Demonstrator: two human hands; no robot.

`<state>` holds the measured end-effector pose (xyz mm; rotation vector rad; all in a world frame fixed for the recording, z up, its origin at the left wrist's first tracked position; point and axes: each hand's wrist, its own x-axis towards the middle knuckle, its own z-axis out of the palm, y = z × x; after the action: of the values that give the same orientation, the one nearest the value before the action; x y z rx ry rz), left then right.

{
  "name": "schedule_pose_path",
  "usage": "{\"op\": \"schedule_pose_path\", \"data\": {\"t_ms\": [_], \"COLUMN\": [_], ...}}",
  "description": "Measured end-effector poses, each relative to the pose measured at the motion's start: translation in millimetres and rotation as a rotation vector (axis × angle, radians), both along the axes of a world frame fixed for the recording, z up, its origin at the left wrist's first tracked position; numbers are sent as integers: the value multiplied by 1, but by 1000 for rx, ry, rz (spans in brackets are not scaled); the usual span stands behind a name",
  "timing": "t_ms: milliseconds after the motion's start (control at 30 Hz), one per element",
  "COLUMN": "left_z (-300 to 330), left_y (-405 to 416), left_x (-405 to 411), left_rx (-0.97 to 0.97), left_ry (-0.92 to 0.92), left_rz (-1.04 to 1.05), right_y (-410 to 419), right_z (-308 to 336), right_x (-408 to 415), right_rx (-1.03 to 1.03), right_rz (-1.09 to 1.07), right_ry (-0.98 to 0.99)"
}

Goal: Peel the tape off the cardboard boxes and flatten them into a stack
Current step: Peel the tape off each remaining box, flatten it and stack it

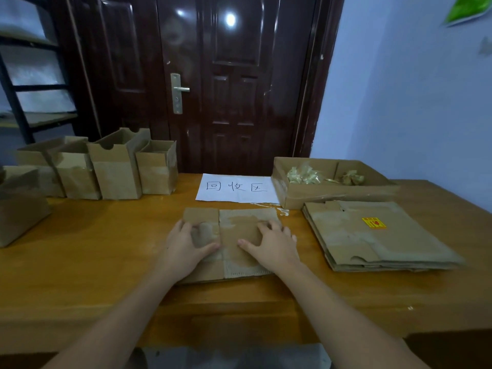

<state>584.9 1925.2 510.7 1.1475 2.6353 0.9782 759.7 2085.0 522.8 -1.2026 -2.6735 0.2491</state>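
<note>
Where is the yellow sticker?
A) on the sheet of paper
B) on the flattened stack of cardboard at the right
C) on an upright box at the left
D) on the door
B: the yellow sticker sits on top of the flattened cardboard stack at the right.

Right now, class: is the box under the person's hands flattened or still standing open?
Flattened. The box lies flat on the table, both hands pressing down on it.

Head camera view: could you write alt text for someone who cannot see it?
A person's left hand and right hand press a flattened cardboard box onto a wooden table. A stack of flattened boxes lies at right, upright open boxes stand at left, and a paper sign lies before a dark door.
</note>
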Motion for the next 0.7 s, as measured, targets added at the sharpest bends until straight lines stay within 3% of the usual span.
{"op": "schedule_pose_path", "data": {"t_ms": [167, 467, 600, 700], "left_z": [19, 77, 80, 76], "left_y": [16, 104, 165, 206], "left_x": [-2, 61, 120, 160], "left_rx": [161, 250, 185, 92], "left_ry": [-92, -288, -380, -340], "left_rz": [17, -155, -320, -383], "right_y": [7, 84, 133, 165], "right_z": [22, 106, 126, 127], "right_x": [2, 76, 145, 192], "right_rx": [55, 184, 197, 176], "right_rz": [-17, -136, -238, -278], "right_ry": [153, 99, 10, -10]}}
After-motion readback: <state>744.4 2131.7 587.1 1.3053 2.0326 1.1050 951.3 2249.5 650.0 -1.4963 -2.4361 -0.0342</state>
